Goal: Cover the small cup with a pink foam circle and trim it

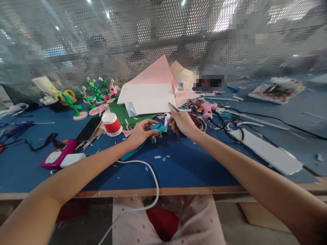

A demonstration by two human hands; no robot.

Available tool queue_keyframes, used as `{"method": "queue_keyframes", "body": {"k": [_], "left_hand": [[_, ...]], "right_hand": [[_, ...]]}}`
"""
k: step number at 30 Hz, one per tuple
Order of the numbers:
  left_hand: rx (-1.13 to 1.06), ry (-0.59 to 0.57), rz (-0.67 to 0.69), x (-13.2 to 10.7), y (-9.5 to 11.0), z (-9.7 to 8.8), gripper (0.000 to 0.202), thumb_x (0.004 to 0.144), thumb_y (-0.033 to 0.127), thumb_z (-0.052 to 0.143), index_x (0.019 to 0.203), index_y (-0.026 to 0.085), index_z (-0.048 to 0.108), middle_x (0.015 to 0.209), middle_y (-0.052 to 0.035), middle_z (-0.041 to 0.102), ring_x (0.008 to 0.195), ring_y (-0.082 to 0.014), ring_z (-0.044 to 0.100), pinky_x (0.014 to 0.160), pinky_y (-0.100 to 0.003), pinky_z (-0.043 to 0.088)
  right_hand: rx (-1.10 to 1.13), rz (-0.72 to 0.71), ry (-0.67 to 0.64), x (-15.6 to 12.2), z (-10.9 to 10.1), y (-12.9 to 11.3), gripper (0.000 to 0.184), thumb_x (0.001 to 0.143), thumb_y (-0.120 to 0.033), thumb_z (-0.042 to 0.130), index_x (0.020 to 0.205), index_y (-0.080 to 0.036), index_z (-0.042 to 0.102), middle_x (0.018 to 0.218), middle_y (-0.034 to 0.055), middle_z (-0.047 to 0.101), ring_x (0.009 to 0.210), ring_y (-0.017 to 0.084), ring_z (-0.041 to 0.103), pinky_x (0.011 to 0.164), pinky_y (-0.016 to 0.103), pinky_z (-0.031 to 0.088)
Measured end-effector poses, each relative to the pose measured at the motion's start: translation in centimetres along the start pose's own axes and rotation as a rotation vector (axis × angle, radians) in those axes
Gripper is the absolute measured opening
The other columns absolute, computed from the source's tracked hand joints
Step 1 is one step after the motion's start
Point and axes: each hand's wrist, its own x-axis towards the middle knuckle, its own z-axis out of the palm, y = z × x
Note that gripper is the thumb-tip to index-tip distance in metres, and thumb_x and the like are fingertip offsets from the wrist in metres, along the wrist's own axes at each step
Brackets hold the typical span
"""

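My left hand (143, 133) is closed, pinching a small piece of bright blue folded paper (158, 128) between thumb and fingers above the table's middle. Just to its right, my right hand (182, 122) is closed around a slim dark tool (173, 107) whose tip points up and to the left; its exact kind is unclear. A curled white strip (167, 119) shows between the two hands, close to the right fingers. Behind them lie white sheets (153, 97) over pink paper (155, 72) and green paper (119, 114).
A red-and-white paper cup (111, 124) stands left of my hands, near wooden sticks (93, 136). Green and pink paper plants (76, 109) stand farther back. A purple power socket (57, 154), a pink glue gun (208, 109), black cables and a white strip board (270, 151) lie around.
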Motion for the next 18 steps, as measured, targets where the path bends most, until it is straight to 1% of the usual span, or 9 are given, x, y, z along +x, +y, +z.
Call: {"method": "queue_keyframes", "body": {"k": [2, 3, 5, 7, 8, 10, 13, 16, 18], "left_hand": [[0.003, 0.034, 0.007, 0.0, 0.1, 0.0, 0.038, 0.055, 0.030, 0.078, 0.084, 0.014, 0.060, 0.062, 0.0026, 0.062, 0.045, -0.0059, 0.051, 0.046, -0.021, 0.044], [0.006, 0.046, 0.007, 0.0, 0.1, 0.0, 0.037, 0.055, 0.030, 0.078, 0.083, 0.014, 0.060, 0.061, 0.0032, 0.061, 0.043, -0.0055, 0.050, 0.046, -0.022, 0.044], [0.013, 0.062, 0.008, 0.1, 0.0, 0.0, 0.035, 0.056, 0.031, 0.077, 0.081, 0.015, 0.059, 0.059, 0.0040, 0.060, 0.042, -0.0055, 0.049, 0.047, -0.022, 0.044], [0.020, 0.063, 0.014, 0.1, -0.1, 0.0, 0.033, 0.059, 0.031, 0.076, 0.083, 0.015, 0.060, 0.059, 0.0035, 0.061, 0.045, -0.0065, 0.051, 0.047, -0.022, 0.045], [0.024, 0.057, 0.018, 0.1, -0.2, -0.1, 0.033, 0.059, 0.031, 0.075, 0.084, 0.014, 0.060, 0.060, 0.0030, 0.061, 0.046, -0.0069, 0.052, 0.048, -0.022, 0.044], [0.036, 0.039, 0.025, 0.0, -0.2, -0.1, 0.033, 0.059, 0.029, 0.075, 0.084, 0.014, 0.060, 0.063, 0.0025, 0.062, 0.049, -0.0072, 0.053, 0.047, -0.022, 0.044], [0.057, 0.033, 0.021, 0.0, -0.2, -0.1, 0.032, 0.057, 0.025, 0.076, 0.081, 0.014, 0.057, 0.062, 0.0045, 0.059, 0.048, -0.0066, 0.053, 0.046, -0.021, 0.044], [0.074, 0.061, -0.002, 0.1, -0.3, -0.2, 0.036, 0.058, 0.023, 0.076, 0.085, 0.015, 0.054, 0.062, 0.0059, 0.057, 0.047, -0.0065, 0.054, 0.046, -0.021, 0.044], [0.089, 0.051, -0.019, 0.1, -0.3, -0.2, 0.037, 0.060, 0.022, 0.075, 0.089, 0.016, 0.053, 0.061, 0.0062, 0.057, 0.044, -0.0064, 0.053, 0.046, -0.021, 0.044]], "right_hand": [[-0.089, -0.046, 0.005, -0.1, 0.1, 0.1, 0.050, 0.068, -0.067, 0.058, 0.054, -0.021, 0.048, 0.033, -0.0037, 0.047, 0.025, 0.008, 0.039, 0.030, 0.023, 0.031], [-0.120, -0.080, 0.016, -0.2, 0.2, 0.1, 0.049, 0.067, -0.066, 0.061, 0.053, -0.020, 0.047, 0.032, -0.0044, 0.046, 0.025, 0.008, 0.040, 0.031, 0.023, 0.031], [-0.120, -0.117, 0.004, -0.4, 0.4, 0.1, 0.053, 0.069, -0.069, 0.055, 0.050, -0.021, 0.042, 0.029, -0.0050, 0.042, 0.024, 0.008, 0.039, 0.032, 0.023, 0.029], [-0.061, -0.104, -0.083, -0.7, 0.6, 0.0, 0.059, 0.072, -0.075, 0.042, 0.048, -0.021, 0.042, 0.029, -0.0041, 0.041, 0.024, 0.008, 0.039, 0.031, 0.023, 0.028], [-0.035, -0.094, -0.137, -0.8, 0.7, -0.1, 0.060, 0.072, -0.077, 0.040, 0.050, -0.021, 0.044, 0.030, -0.0037, 0.043, 0.025, 0.009, 0.041, 0.031, 0.023, 0.029], [-0.037, -0.092, -0.222, -1.0, 0.9, -0.2, 0.057, 0.069, -0.076, 0.045, 0.053, -0.021, 0.045, 0.033, -0.0043, 0.047, 0.027, 0.009, 0.044, 0.031, 0.022, 0.032], [-0.101, -0.135, -0.296, -1.2, 1.1, -0.4, 0.050, 0.069, -0.066, 0.057, 0.053, -0.021, 0.043, 0.033, -0.0062, 0.046, 0.027, 0.009, 0.044, 0.032, 0.021, 0.032], [-0.136, -0.181, -0.317, -1.4, 1.1, -0.6, 0.050, 0.074, -0.062, 0.054, 0.049, -0.020, 0.041, 0.032, -0.0058, 0.045, 0.025, 0.007, 0.041, 0.032, 0.020, 0.029], [-0.146, -0.202, -0.309, -1.4, 1.0, -0.8, 0.051, 0.075, -0.060, 0.054, 0.047, -0.020, 0.041, 0.031, -0.0056, 0.044, 0.025, 0.006, 0.040, 0.032, 0.020, 0.028]]}}
